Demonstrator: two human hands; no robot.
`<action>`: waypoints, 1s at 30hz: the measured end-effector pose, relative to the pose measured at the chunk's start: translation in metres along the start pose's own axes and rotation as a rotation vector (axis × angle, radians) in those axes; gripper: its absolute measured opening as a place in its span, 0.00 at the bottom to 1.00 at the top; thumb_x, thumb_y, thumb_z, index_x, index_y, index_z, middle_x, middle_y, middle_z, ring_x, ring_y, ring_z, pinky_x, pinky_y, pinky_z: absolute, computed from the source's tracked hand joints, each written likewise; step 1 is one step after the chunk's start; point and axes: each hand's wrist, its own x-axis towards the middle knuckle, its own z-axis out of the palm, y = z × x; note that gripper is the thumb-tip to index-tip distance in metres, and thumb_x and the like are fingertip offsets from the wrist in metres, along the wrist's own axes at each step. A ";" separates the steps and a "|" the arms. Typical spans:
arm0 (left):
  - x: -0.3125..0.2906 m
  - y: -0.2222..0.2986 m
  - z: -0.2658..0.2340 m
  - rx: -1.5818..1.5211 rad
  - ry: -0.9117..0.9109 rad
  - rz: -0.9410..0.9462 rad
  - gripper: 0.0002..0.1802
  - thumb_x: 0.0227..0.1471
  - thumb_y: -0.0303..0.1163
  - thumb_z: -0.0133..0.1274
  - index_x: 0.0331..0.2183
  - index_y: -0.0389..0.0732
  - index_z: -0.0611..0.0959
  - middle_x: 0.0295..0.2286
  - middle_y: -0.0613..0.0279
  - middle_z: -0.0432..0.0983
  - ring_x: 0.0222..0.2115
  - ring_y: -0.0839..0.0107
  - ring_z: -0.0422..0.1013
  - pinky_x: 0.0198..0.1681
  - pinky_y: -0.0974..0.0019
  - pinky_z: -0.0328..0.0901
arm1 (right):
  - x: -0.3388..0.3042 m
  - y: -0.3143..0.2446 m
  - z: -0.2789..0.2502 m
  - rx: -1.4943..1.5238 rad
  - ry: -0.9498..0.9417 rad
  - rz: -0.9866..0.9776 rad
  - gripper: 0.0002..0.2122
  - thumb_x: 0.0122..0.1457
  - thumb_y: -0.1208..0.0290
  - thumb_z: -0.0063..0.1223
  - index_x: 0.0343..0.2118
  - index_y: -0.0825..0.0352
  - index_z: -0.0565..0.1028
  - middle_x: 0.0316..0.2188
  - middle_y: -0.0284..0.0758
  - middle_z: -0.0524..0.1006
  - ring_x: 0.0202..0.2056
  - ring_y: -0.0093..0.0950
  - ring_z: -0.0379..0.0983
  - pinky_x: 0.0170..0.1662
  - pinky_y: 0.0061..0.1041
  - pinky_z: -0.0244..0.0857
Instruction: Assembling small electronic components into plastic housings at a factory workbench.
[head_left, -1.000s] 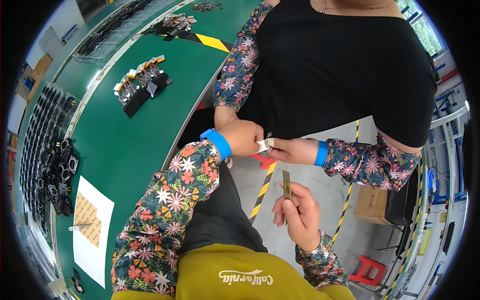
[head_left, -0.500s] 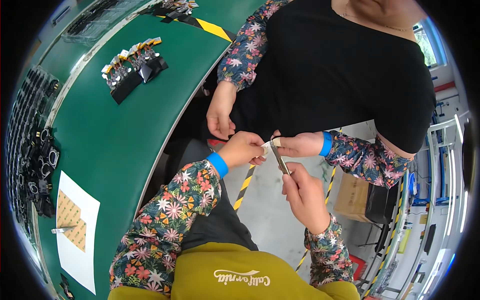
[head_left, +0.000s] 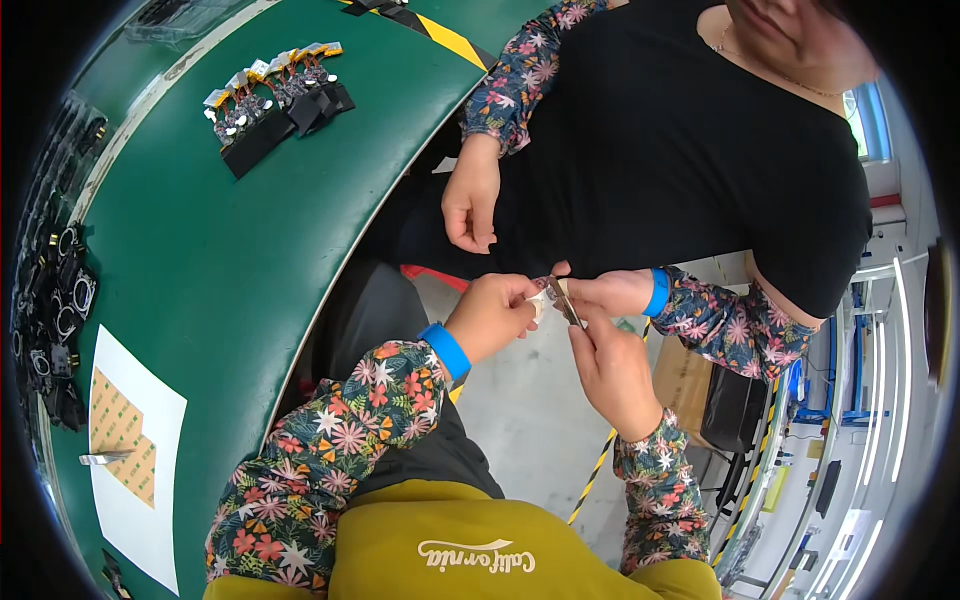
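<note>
My left hand pinches a small white piece between thumb and fingers. In my right hand is a pair of metal tweezers, its tips pointing up and left beside the white piece. A co-worker's hand with a blue wristband reaches in from the right and meets the tweezer tips. What the co-worker's fingertips hold is too small and covered to tell. The co-worker's other hand hangs loosely further off, apart from mine.
To the left curves a green table. On it lie small wired parts on black pieces, a white sheet with tan adhesive backing, and black ring-shaped parts. A cardboard box stands on the floor at right.
My two hands have come closer together. The tweezers have moved up, nearer the co-worker's fingertips and the white piece. The co-worker's other hand has shifted up and right in the view.
</note>
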 end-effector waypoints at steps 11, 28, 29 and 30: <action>0.006 0.012 0.002 -0.042 -0.145 -0.096 0.12 0.49 0.22 0.47 0.38 0.33 0.77 0.28 0.62 0.76 0.26 0.77 0.73 0.27 0.75 0.67 | -0.005 0.001 -0.005 0.128 0.038 0.065 0.04 0.55 0.76 0.47 0.32 0.71 0.70 0.13 0.39 0.69 0.14 0.33 0.68 0.18 0.27 0.57; 0.002 0.020 0.009 -0.148 -0.023 -0.173 0.09 0.47 0.23 0.48 0.33 0.29 0.76 0.24 0.58 0.75 0.23 0.74 0.74 0.25 0.74 0.69 | -0.008 0.007 -0.010 -0.055 -0.015 0.024 0.07 0.54 0.74 0.48 0.36 0.67 0.70 0.14 0.43 0.70 0.19 0.43 0.70 0.21 0.37 0.60; 0.001 0.019 0.010 -0.150 -0.026 -0.174 0.09 0.47 0.23 0.48 0.33 0.29 0.76 0.24 0.58 0.75 0.23 0.74 0.74 0.25 0.74 0.69 | -0.009 0.006 -0.010 -0.070 -0.030 0.039 0.07 0.54 0.74 0.48 0.36 0.67 0.70 0.14 0.44 0.70 0.20 0.43 0.70 0.22 0.37 0.60; 0.001 0.019 0.011 -0.156 -0.022 -0.174 0.09 0.47 0.23 0.48 0.33 0.29 0.76 0.24 0.58 0.75 0.23 0.74 0.74 0.24 0.73 0.69 | -0.009 0.007 -0.010 -0.072 -0.031 0.042 0.07 0.54 0.74 0.48 0.36 0.67 0.70 0.14 0.44 0.70 0.20 0.43 0.70 0.22 0.37 0.60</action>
